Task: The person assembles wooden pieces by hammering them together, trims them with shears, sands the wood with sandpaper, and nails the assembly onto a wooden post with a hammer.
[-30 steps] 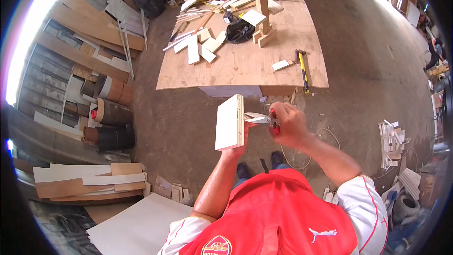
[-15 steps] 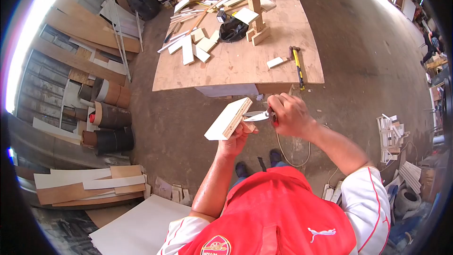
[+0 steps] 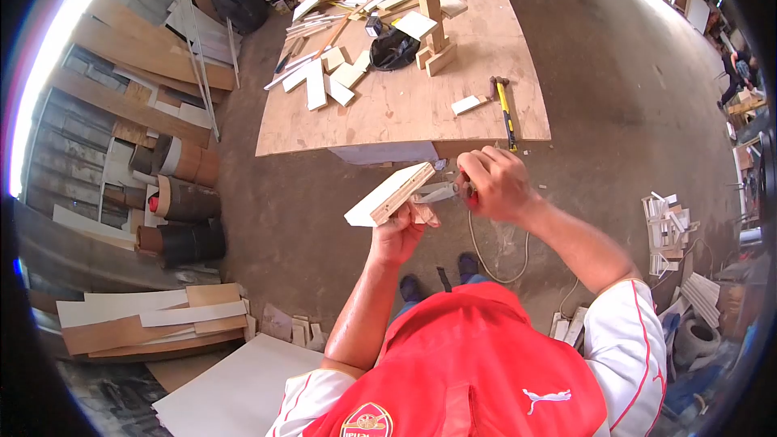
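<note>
My left hand (image 3: 395, 236) grips a thick board (image 3: 390, 194) from below, its white face tilted up and its layered edge facing right. A small brown wooden piece (image 3: 424, 214) sticks out beside those fingers, under the board. Wrapped round the red handles of metal snips (image 3: 441, 193) is my right hand (image 3: 495, 184). The blades point left and reach the board's right edge, where their tips are partly hidden.
Ahead stands a plywood-topped table (image 3: 372, 125) with a hammer (image 3: 505, 113), a black bag (image 3: 394, 49), a wooden post (image 3: 427, 0) and scrap strips. A cable (image 3: 477, 255) loops on the floor. Rolls and panels lie left; a person (image 3: 735, 77) is far right.
The board has tilted from upright to slanting, with its edge turned toward the snips, and the brown piece has come into view. My right hand has risen slightly with the snips.
</note>
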Tool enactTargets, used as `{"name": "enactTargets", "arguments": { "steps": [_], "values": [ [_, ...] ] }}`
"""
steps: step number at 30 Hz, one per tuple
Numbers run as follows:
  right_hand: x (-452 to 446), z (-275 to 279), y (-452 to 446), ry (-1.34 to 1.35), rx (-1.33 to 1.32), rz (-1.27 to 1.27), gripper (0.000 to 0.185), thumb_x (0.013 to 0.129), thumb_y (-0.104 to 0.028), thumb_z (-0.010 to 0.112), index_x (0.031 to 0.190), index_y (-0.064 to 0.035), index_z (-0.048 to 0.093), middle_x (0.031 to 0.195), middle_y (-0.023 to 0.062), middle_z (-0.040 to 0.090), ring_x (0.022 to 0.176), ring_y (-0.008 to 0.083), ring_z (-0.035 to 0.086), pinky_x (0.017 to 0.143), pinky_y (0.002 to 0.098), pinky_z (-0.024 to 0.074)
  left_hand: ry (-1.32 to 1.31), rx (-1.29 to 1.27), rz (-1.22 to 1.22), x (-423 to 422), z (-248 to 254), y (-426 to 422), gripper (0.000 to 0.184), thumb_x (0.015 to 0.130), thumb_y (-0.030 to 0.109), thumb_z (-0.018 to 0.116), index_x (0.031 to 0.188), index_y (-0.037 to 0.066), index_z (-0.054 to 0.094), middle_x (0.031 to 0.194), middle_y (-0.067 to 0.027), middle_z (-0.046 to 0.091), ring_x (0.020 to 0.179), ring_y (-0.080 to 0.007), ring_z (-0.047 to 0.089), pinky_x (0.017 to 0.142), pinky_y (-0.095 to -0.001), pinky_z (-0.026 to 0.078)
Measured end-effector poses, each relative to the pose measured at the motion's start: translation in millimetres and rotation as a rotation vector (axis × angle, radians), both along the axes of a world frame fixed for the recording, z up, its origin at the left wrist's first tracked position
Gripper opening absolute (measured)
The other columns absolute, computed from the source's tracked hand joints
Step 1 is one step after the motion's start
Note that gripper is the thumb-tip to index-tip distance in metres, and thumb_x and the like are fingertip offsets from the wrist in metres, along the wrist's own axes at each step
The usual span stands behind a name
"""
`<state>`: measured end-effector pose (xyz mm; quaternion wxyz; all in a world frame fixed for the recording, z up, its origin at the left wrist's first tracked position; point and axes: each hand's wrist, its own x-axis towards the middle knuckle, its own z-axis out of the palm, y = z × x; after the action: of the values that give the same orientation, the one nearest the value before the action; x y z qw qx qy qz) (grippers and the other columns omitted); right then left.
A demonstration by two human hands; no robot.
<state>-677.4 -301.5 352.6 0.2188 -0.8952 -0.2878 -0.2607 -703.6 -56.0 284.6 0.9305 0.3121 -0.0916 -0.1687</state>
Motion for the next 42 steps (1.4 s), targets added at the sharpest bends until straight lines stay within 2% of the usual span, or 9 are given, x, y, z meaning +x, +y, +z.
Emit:
{"name": "enactTargets", "arguments": {
  "steps": [5, 12, 20, 24, 25, 28, 32, 37, 42],
  "values": [
    [-3.2, 13.6, -1.8, 0.009, -0.022, -0.044, 0.026, 0.078, -0.014, 0.073, 0.096, -0.0096, 0.055, 0.085, 0.0070, 0.063, 0.083, 0.0283, 0.066, 0.074, 0.0433, 0.0561, 0.029, 0.017, -0.010, 3.6, 7.7, -1.6, 0.072, 0.084, 0.034, 0.089, 0.141, 0.001, 0.058, 0.113, -0.0157, 0.072, 0.089, -0.0309, 0.072, 0.076, -0.0442, 0.063],
    [12.5, 4.3, -26.0, -0.113, -0.181, -0.057, 0.017, 0.083, -0.018, 0.069, 0.092, -0.0114, 0.056, 0.077, 0.0025, 0.062, 0.075, 0.0234, 0.067, 0.066, 0.0387, 0.0566, -0.005, 0.021, -0.105, 11.9, -0.6, -8.7, 0.068, 0.086, 0.029, 0.086, 0.141, -0.001, 0.059, 0.103, -0.0199, 0.072, 0.082, -0.0316, 0.072, 0.071, -0.0438, 0.061],
    [30.4, -30.4, -36.9, -0.074, -0.206, -0.119, 0.013, 0.086, -0.019, 0.067, 0.091, -0.0118, 0.058, 0.076, 0.0022, 0.065, 0.076, 0.0216, 0.070, 0.065, 0.0361, 0.0566, 0.040, -0.084, -0.035, 24.2, -33.9, -33.4, 0.055, 0.092, 0.029, 0.081, 0.135, 0.001, 0.062, 0.104, -0.0181, 0.072, 0.087, -0.0319, 0.072, 0.078, -0.0443, 0.062],
    [33.3, -54.2, -12.4, 0.222, -0.094, -0.102, 0.047, 0.074, -0.020, 0.078, 0.114, -0.0099, 0.056, 0.097, 0.0100, 0.070, 0.088, 0.0304, 0.072, 0.077, 0.0448, 0.0571, 0.260, -0.171, 0.118, 31.1, -59.3, -24.3, 0.043, 0.097, 0.031, 0.076, 0.129, 0.004, 0.062, 0.106, -0.0170, 0.073, 0.088, -0.0303, 0.071, 0.083, -0.0435, 0.062],
    [37.4, -64.1, -4.5, 0.329, -0.024, -0.112, 0.062, 0.073, -0.024, 0.082, 0.125, -0.0093, 0.052, 0.104, 0.0140, 0.070, 0.097, 0.0371, 0.072, 0.080, 0.0502, 0.0570, 0.305, -0.222, 0.119, 37.6, -67.3, -19.7, 0.043, 0.100, 0.034, 0.073, 0.129, 0.006, 0.061, 0.103, -0.0135, 0.071, 0.090, -0.0288, 0.069, 0.083, -0.0430, 0.061],
    [63.2, -93.8, 23.0, 0.632, 0.235, -0.176, 0.064, 0.080, -0.029, 0.082, 0.130, -0.0089, 0.049, 0.107, 0.0162, 0.071, 0.106, 0.0402, 0.070, 0.083, 0.0533, 0.0571, 0.335, -0.356, 0.118, 69.5, -88.5, -2.2, 0.039, 0.102, 0.035, 0.070, 0.124, 0.005, 0.064, 0.102, -0.0103, 0.071, 0.093, -0.0270, 0.067, 0.086, -0.0420, 0.063],
    [125.5, -134.4, 58.2, 0.709, 0.096, -0.304, 0.064, 0.086, -0.039, 0.080, 0.132, -0.0094, 0.047, 0.119, 0.0203, 0.066, 0.109, 0.0431, 0.069, 0.081, 0.0544, 0.0572, 0.363, -0.351, 0.128, 130.0, -123.0, 28.4, 0.035, 0.103, 0.036, 0.068, 0.116, 0.005, 0.065, 0.094, -0.0070, 0.065, 0.089, -0.0254, 0.063, 0.086, -0.0413, 0.063],
    [241.4, -198.9, 116.0, 0.984, -0.036, -0.391, 0.069, 0.086, -0.051, 0.080, 0.131, -0.0054, 0.054, 0.128, 0.0219, 0.062, 0.125, 0.0423, 0.059, 0.104, 0.0624, 0.0448, 0.355, -0.271, 0.082, 229.0, -168.2, 68.4, 0.035, 0.103, 0.037, 0.068, 0.118, 0.005, 0.066, 0.095, -0.0073, 0.068, 0.092, -0.0257, 0.065, 0.086, -0.0417, 0.061],
    [347.9, -274.7, 171.2, 0.825, -0.205, -0.468, 0.076, 0.083, -0.062, 0.080, 0.132, -0.0091, 0.056, 0.130, 0.0186, 0.062, 0.126, 0.0399, 0.060, 0.102, 0.0660, 0.0425, 0.470, -0.089, 0.073, 320.3, -205.2, 102.2, 0.034, 0.103, 0.029, 0.070, 0.130, 0.010, 0.062, 0.102, -0.0056, 0.068, 0.093, -0.0262, 0.067, 0.091, -0.0458, 0.061]
  ]
}}
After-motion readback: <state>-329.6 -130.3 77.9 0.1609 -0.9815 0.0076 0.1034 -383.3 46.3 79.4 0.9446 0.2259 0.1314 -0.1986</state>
